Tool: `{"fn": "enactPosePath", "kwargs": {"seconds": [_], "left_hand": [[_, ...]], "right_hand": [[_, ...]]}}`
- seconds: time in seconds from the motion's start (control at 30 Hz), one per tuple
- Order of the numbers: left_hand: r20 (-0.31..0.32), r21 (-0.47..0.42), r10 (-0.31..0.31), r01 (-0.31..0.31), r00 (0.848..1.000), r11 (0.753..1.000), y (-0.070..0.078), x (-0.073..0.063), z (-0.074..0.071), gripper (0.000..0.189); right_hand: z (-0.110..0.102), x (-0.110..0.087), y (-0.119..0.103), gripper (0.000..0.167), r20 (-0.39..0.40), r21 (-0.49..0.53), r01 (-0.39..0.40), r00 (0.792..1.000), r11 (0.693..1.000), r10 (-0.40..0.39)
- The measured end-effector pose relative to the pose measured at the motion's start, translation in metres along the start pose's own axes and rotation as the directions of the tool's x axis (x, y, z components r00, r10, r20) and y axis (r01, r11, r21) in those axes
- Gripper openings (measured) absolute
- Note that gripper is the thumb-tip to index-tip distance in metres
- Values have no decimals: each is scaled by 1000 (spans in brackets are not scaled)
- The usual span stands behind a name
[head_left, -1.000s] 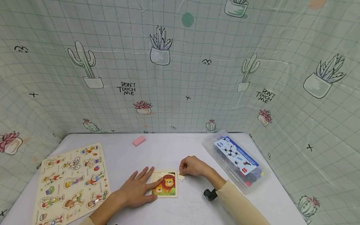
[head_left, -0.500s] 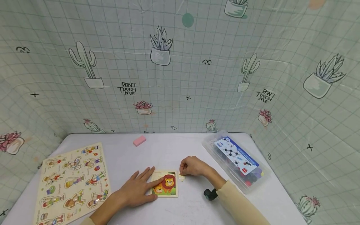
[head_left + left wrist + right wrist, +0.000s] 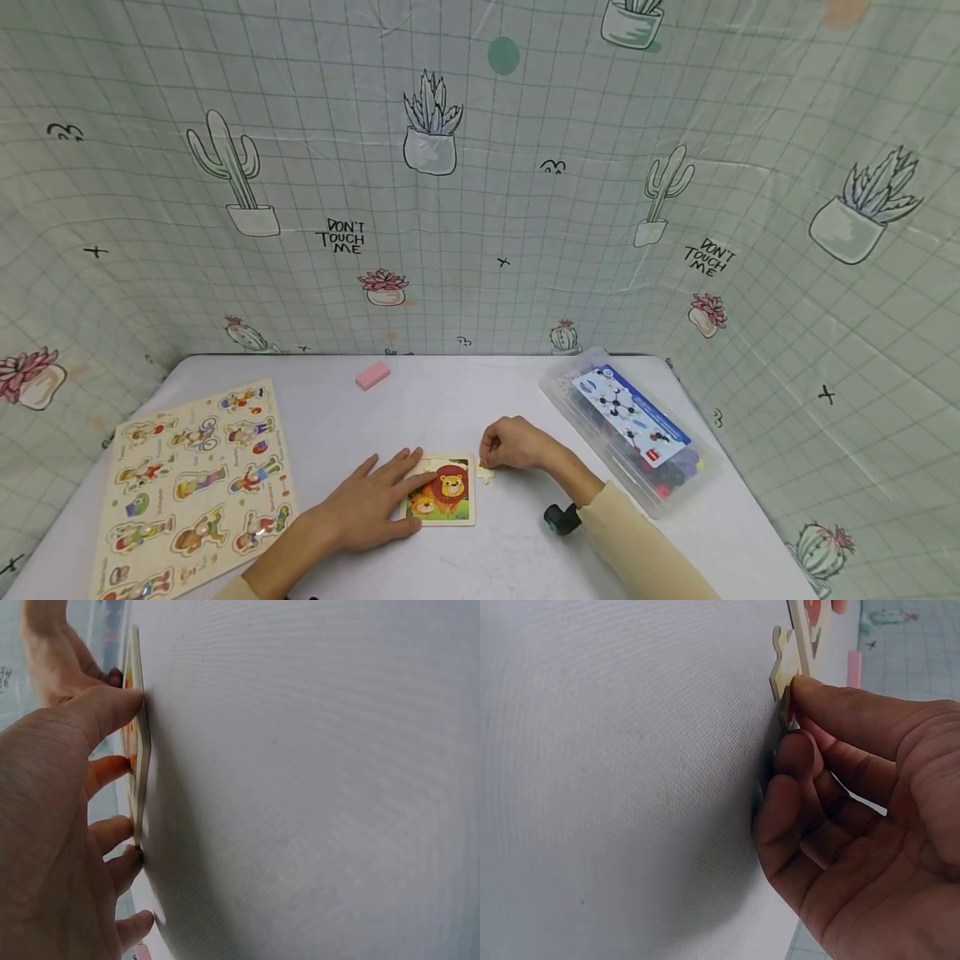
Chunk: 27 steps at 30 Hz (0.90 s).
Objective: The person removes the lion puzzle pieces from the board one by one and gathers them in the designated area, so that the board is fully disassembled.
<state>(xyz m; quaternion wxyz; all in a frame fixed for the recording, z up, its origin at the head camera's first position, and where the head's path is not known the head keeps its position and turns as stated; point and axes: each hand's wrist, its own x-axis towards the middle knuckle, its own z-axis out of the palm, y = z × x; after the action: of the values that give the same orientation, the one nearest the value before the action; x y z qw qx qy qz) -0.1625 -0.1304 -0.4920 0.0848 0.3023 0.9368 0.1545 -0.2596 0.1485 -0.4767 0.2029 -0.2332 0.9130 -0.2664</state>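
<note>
Head view, lower centre: lion puzzle [image 3: 453, 500], a flat square with a pale, wood-like border and a bright printed face. Left hand [image 3: 366, 508] lies across its left side, fingers spread, index on the print, thumb at the lower edge. Right hand [image 3: 513, 443], just right of the puzzle, pinches a puzzle piece [image 3: 487, 472] between thumb and curled fingers; piece thin, pale, knobbed, near the puzzle's right edge.

Lower left of frame: figure board [image 3: 163, 492], pale, glossy cut-out shapes. Above centre of the white tabletop [image 3: 465, 400]: pink block [image 3: 372, 376], box-shaped. Right: case [image 3: 611, 446], clear plastic, printed label, coloured contents.

Left wrist view, upper left: puzzle seen nearly edge-on; rim thickness and thumb contact show, print mostly lost. Right wrist view, upper right: thumb grip and wavy piece outline are clear; tabletop resolves to a fine weave, smooth in head view. Whether a second piece sits under the thumb: cannot tell.
</note>
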Motion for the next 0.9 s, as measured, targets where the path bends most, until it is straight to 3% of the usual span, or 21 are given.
{"fn": "enactPosePath", "kwargs": {"seconds": [0.5,0.9], "left_hand": [[7,47,7,-8,1000,999,5,2,-1,59],[3,-3,-8,8,1000,1000,13,7,1,61]], "right_hand": [[0,-1,1,12,0,-1,-6,1000,1000,6],[-4,3,0,9,-20,-24,26,999,999,-26]]}}
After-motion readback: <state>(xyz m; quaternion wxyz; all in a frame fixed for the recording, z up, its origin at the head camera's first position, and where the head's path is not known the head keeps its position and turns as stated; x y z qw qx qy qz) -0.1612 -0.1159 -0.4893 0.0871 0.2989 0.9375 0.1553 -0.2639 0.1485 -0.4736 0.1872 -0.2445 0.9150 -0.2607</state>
